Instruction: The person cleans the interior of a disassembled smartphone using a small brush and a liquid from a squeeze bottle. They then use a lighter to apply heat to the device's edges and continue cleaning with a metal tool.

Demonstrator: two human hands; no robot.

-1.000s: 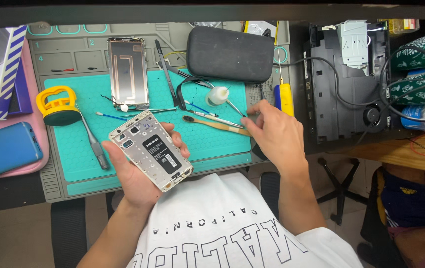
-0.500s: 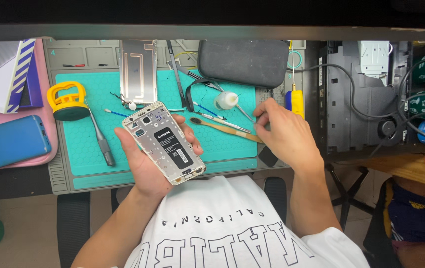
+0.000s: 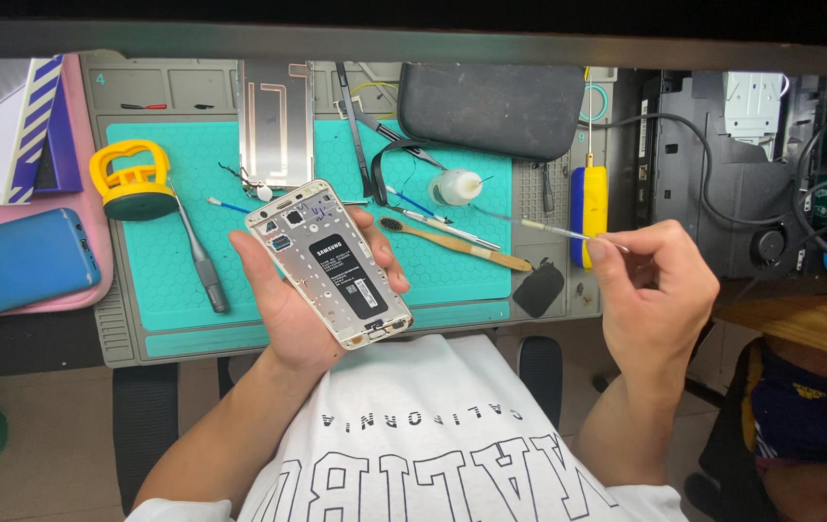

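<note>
Cradling an opened phone (image 3: 329, 263) with its back cover off, the left hand (image 3: 302, 290) sits near the middle of the frame, fingers curled up around both long edges so the black battery faces the camera and the body tilts with its top toward the upper left. Right of centre, the right hand (image 3: 650, 290) is closed in a pinch, thumb and forefinger gripping a thin tool (image 3: 554, 230) whose pale shaft runs out leftward, toward a small white bottle (image 3: 455, 186). Behind both hands lies a teal work mat (image 3: 172, 280). On it, a wooden-handled brush (image 3: 452, 245) lies just right of the phone, tweezers (image 3: 438, 224) just above the brush, a yellow suction cup (image 3: 131, 179) at the left, and a grey-handled pry tool (image 3: 203, 269) below that cup. A silver back panel (image 3: 275, 121) lies above the phone, a dark grey pouch (image 3: 491, 106) at the upper centre, and a blue phone (image 3: 15, 263) at the far left.
</note>
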